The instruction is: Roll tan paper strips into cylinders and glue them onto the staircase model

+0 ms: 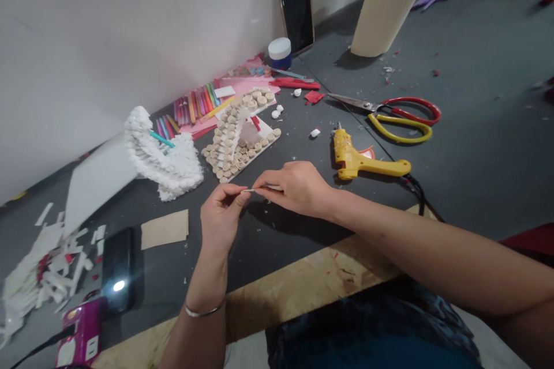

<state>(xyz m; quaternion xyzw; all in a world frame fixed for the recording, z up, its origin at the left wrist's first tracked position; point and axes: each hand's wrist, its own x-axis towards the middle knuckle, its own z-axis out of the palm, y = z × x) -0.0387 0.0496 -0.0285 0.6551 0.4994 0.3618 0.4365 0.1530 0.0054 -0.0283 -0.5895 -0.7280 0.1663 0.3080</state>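
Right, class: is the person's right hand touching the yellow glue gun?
Apart: the head view shows dark tabletop between the right hand and the yellow glue gun.

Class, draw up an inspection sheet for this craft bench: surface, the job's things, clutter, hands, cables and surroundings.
Surface: dark grey tabletop with a plywood edge, scattered with scraps.
Job's things: white paper strip, held between both hands; coiled-paper model nearby.
Clutter: white paper offcuts, yellow glue gun, red-and-yellow scissors.
Hands: left hand and right hand pinch the strip's opposite ends.
Cables: black cord running from the glue gun.
Surroundings: white wall, phone leaning against it.
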